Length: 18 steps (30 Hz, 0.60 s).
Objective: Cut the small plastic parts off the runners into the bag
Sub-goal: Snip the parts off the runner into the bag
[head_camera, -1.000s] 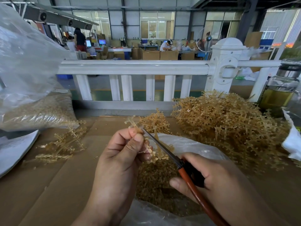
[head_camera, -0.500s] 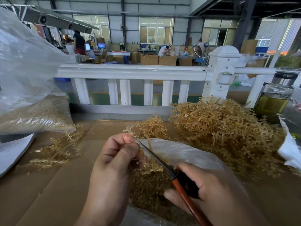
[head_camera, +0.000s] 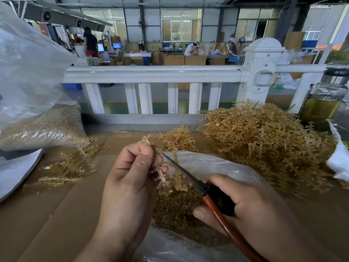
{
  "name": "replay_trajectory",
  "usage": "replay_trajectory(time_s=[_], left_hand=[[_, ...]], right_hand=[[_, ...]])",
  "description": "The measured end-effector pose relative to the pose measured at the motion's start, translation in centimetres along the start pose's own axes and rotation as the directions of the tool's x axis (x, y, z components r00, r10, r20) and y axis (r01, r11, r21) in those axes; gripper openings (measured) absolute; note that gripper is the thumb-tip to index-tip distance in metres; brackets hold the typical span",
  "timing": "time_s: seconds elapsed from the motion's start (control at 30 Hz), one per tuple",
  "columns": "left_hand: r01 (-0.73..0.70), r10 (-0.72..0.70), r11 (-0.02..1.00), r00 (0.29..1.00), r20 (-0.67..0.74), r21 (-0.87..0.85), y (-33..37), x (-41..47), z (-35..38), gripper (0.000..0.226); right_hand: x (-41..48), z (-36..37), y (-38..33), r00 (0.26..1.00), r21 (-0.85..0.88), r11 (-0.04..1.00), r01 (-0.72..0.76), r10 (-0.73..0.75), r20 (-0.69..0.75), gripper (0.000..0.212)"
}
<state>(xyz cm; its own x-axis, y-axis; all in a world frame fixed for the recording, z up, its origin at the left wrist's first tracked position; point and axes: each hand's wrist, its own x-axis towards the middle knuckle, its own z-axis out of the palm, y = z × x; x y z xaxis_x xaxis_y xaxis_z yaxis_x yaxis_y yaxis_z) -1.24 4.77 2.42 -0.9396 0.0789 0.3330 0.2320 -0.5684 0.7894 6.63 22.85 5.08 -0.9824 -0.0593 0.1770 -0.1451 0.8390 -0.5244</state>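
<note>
Left hand [head_camera: 130,178] fingers pinching a tan runner [head_camera: 160,173] over the open bag [head_camera: 217,167], right hand [head_camera: 249,207] fingers curled round red-handled scissors [head_camera: 205,193], blade tip at the runner, runner heap [head_camera: 264,144] at two o'clock

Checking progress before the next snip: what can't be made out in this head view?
1. Head view: the left hand covers where the cutting tool meets the runner; the cut is hidden.
2. The right hand covers part of its handle; the red end leaves the bottom edge.
3. Hands and the bottom edge hide the near part of the bag.
</note>
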Motion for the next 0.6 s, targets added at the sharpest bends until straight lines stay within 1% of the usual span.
replay_trajectory(time_s=[0.1,0.2,0.4,0.5,0.6], left_hand=[[-0.003,0.002,1.0,1.0,-0.014,-0.029,-0.01,-0.03,0.15,0.013],[-0.004,0.004,1.0,1.0,-0.017,-0.011,-0.03,-0.09,0.07,0.01],[-0.027,0.026,0.997,1.0,0.015,0.066,-0.25,-0.09,-0.19,0.007],[-0.028,0.028,0.998,1.0,0.011,0.059,-0.32,-0.04,-0.28,0.009],[-0.032,0.033,0.999,0.999,-0.002,0.038,-0.29,0.06,-0.27,0.013]], right_hand=[[-0.02,-0.04,-0.11,0.999,0.076,0.996,-0.044,0.044,-0.001,0.052],[0.02,-0.05,-0.45,0.999,0.087,0.995,-0.052,0.051,0.012,0.06],[-0.05,0.44,-0.59,0.998,0.079,0.995,-0.06,0.06,0.003,0.064],[0.02,0.5,-0.41,0.997,0.07,0.995,-0.072,0.072,0.006,0.068],[0.09,0.43,-0.41,0.997,0.05,0.996,-0.075,0.074,0.017,0.063]])
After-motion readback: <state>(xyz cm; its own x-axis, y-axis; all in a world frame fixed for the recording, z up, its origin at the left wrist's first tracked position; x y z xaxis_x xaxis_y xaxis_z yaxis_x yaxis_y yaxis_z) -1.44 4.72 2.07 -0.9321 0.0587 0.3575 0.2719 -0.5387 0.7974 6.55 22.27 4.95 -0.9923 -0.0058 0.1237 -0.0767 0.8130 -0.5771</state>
